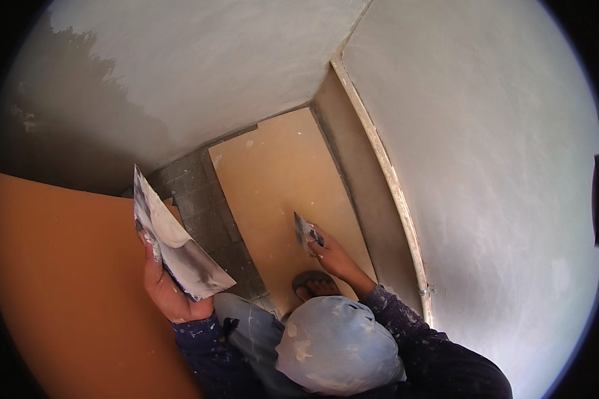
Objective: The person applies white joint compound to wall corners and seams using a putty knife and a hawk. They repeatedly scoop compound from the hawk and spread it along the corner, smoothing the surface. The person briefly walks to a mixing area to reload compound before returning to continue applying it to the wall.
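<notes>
My left hand (170,290) grips a wide steel plastering blade (199,263) with off-white putty (168,223) spread across it, held tilted at the left of centre. My right hand (336,259) holds a smaller putty knife (304,227) with putty smeared on it, over a light brown board (259,179) on the floor. My sandaled foot (316,287) stands on that board, just below the right hand, partly hidden by my raised knee (333,339) in pale, stained trousers.
Grey plastered walls (459,166) meet at a corner. A white pipe (386,153) runs along the right wall above a recessed strip. A large orange-brown board (60,272) fills the lower left, and dusty grey tiles (196,199) show between the boards. A dark damp patch marks the left wall.
</notes>
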A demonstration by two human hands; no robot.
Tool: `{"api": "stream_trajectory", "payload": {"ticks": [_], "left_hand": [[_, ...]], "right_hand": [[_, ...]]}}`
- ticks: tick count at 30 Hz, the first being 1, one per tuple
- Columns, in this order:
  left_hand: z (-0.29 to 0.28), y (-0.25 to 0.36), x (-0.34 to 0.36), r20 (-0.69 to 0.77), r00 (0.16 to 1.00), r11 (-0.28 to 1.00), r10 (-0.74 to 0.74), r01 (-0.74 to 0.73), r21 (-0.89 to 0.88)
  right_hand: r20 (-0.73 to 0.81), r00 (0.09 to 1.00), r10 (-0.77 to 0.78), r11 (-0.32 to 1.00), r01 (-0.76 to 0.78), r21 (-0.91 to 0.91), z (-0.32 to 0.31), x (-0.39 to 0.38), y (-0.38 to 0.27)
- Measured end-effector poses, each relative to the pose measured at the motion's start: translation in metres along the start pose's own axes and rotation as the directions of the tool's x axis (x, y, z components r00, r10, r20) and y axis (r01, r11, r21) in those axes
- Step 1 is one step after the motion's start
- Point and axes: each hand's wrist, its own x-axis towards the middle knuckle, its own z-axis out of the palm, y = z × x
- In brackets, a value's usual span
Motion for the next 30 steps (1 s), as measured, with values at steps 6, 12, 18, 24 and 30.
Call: {"api": "stream_trajectory", "payload": {"ticks": [6,12,18,24,30], "left_hand": [[-0.004,-0.004,-0.001,0.137,0.99,0.999,-0.033,0.036,-0.025],[-0.001,-0.006,0.001,0.188,0.981,0.998,-0.051,0.058,-0.033],[0.015,-0.008,-0.004,0.365,0.931,0.992,-0.013,0.057,-0.11],[0.051,0.024,-0.042,0.323,0.899,0.937,0.296,-0.339,0.087],[0.093,0.051,-0.08,0.436,0.741,0.704,0.51,-0.651,0.284]], "right_hand": [[0.037,0.999,-0.017,0.994,0.013,0.105,0.001,-0.001,0.009],[-0.061,0.994,-0.087,0.996,0.088,0.01,-0.01,0.014,-0.015],[-0.08,0.997,0.008,0.986,0.006,0.165,-0.033,0.016,-0.067],[0.24,0.678,-0.695,0.605,0.732,-0.314,-0.068,-0.049,-0.2],[0.344,0.243,-0.907,-0.081,0.7,-0.71,-0.056,-0.124,-0.28]]}}
